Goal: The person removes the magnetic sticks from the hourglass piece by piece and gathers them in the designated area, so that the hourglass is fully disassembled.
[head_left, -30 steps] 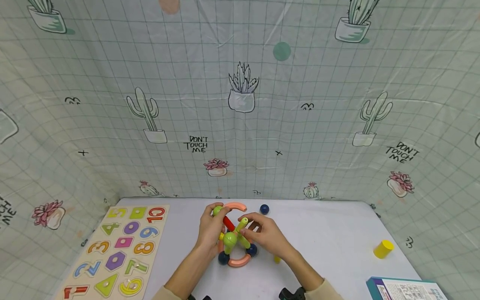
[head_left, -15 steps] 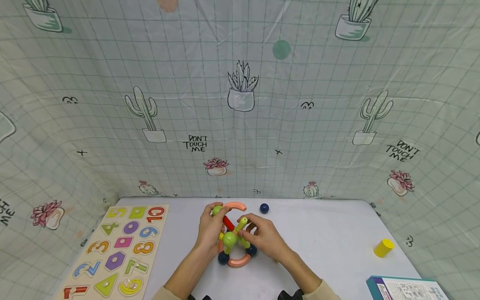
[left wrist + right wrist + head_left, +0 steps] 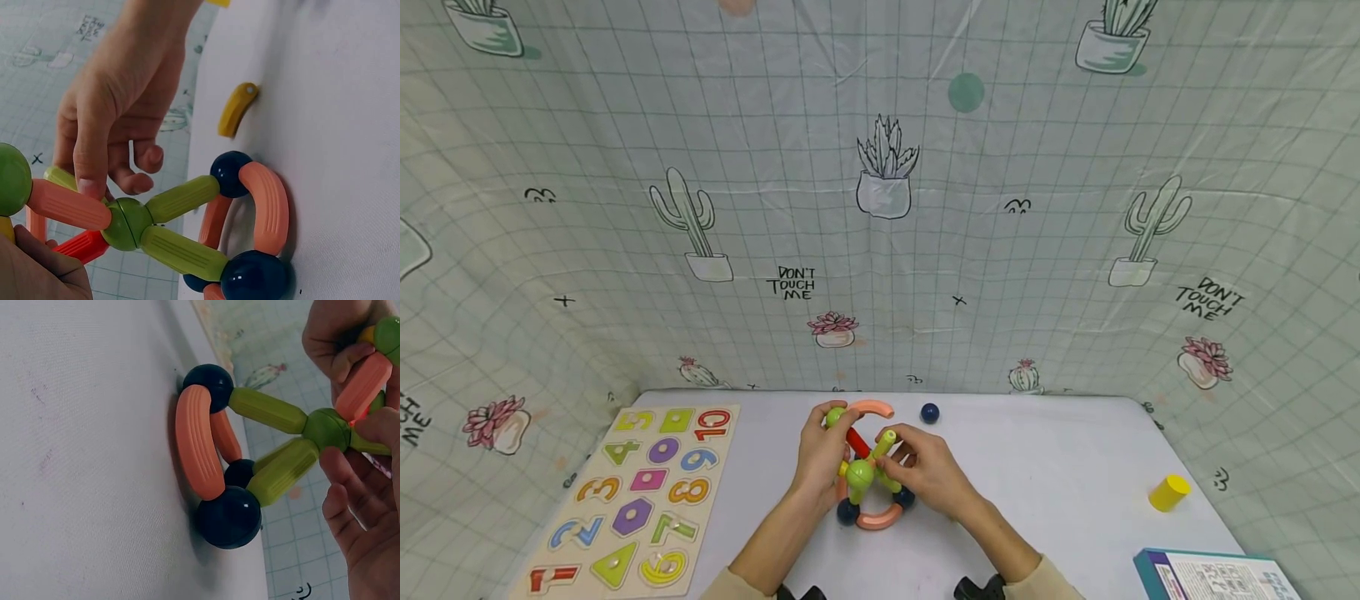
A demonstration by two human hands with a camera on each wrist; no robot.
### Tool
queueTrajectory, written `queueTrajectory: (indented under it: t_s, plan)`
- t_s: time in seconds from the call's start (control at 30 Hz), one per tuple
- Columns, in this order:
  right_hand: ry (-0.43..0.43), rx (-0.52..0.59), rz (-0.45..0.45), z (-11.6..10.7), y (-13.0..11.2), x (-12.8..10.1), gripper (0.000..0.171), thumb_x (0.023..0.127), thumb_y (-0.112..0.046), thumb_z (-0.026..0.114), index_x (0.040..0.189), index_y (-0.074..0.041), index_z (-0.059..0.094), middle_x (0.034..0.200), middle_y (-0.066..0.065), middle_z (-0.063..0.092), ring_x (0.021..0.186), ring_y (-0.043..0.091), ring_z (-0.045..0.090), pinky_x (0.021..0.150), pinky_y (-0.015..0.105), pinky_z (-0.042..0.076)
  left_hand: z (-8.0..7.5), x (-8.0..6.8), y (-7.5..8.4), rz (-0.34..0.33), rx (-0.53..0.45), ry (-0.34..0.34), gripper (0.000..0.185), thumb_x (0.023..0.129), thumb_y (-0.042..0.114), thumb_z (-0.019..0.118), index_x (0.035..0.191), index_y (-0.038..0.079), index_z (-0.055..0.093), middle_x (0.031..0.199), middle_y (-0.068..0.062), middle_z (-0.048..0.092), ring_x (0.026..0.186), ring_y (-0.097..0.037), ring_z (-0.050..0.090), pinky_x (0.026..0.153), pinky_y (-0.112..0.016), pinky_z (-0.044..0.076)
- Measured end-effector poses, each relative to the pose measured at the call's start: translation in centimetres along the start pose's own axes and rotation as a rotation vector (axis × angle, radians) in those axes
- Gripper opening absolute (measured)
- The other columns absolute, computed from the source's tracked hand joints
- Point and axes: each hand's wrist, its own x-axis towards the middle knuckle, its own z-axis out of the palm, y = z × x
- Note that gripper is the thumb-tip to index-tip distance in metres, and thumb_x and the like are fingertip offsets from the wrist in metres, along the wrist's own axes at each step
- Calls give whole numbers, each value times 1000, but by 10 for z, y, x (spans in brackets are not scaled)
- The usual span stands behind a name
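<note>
A toy frame of magnetic sticks and balls stands on the table between both hands. Dark blue balls (image 3: 229,517) and curved salmon sticks (image 3: 199,444) form its ring-like base. Green sticks (image 3: 183,251) rise from there to a green middle ball (image 3: 127,224). My left hand (image 3: 820,450) grips the upper part around another green ball (image 3: 835,416), near a red stick (image 3: 857,442) and a curved salmon stick (image 3: 872,407). My right hand (image 3: 932,471) pinches a light green stick (image 3: 886,442) that meets the middle ball. Fingers partly hide the upper joints.
A loose dark blue ball (image 3: 929,413) lies behind the right hand. A yellow curved stick (image 3: 238,109) rests on the table near the right forearm. A number puzzle board (image 3: 647,482) is at left; a yellow cylinder (image 3: 1168,493) and a box (image 3: 1217,575) are at right.
Both hands keep their hold on the toy frame, which stays almost still. The right hand and forearm shift very slightly, covering the yellow piece beside them in the head view.
</note>
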Motion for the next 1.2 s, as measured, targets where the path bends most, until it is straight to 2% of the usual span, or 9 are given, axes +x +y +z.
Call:
queueTrajectory:
  t_s: [0.07, 0.17, 0.37, 0.5, 0.77, 0.9, 1.1, 1.2]
  plan:
    - [7, 16, 3, 0, 0, 0, 24, 93, -22, 74, 115, -22, 66, 97, -10, 68, 82, 8, 67, 66, 26, 57, 0, 0, 0, 3, 3, 3, 42, 100, 33, 63, 132, 8, 51, 101, -8, 63, 54, -9, 39, 46, -20, 34]
    - [18, 38, -11, 2, 1, -1, 24, 93, -18, 74, 116, -19, 66, 95, -7, 68, 79, 8, 67, 64, 27, 57, 0, 0, -1, 4, 3, 5, 42, 100, 32, 62, 132, 8, 51, 111, -9, 65, 54, -9, 39, 46, -19, 34]
    - [62, 37, -58, 4, 6, -4, 23, 93, -9, 71, 115, -13, 65, 91, -2, 67, 71, 6, 65, 58, 25, 55, 1, 0, -2, -4, 4, -1, 42, 100, 33, 63, 132, 8, 51, 97, -7, 60, 52, -7, 38, 46, -20, 34]
    - [74, 21, -52, 4, 8, -5, 23, 93, -9, 71, 115, -9, 65, 92, -4, 66, 73, 5, 64, 60, 25, 55, 1, -1, -1, -6, 9, 2, 43, 100, 33, 63, 133, 9, 51, 93, -6, 57, 51, -7, 38, 45, -19, 34]
    - [104, -17, -25, -2, 6, -3, 21, 94, -16, 71, 114, -16, 66, 98, -10, 65, 83, 8, 64, 70, 26, 56, 0, 0, 1, -7, 20, 6, 44, 100, 34, 63, 134, 10, 51, 90, -5, 55, 52, -8, 39, 45, -20, 34]
    - [136, -36, -12, -9, 7, -6, 17, 96, -18, 69, 112, -14, 67, 99, -11, 65, 88, 8, 64, 70, 26, 56, 1, 0, 0, -3, 8, 19, 44, 99, 33, 64, 133, 9, 51, 96, -7, 58, 52, -8, 38, 45, -20, 34]
    - [190, -79, 33, -25, 15, -14, 16, 98, -21, 68, 114, -24, 67, 102, -13, 63, 94, 9, 63, 72, 25, 54, 3, 0, 0, -5, 3, 34, 41, 99, 33, 65, 131, 10, 53, 105, -9, 61, 52, -9, 38, 46, -20, 33]
    - [213, -86, 77, -34, 20, -19, 21, 98, -18, 67, 118, -22, 67, 104, -11, 63, 93, 10, 63, 73, 25, 54, 4, 0, -1, -8, 2, 31, 43, 99, 34, 65, 132, 9, 52, 111, -9, 63, 52, -9, 37, 46, -20, 33]
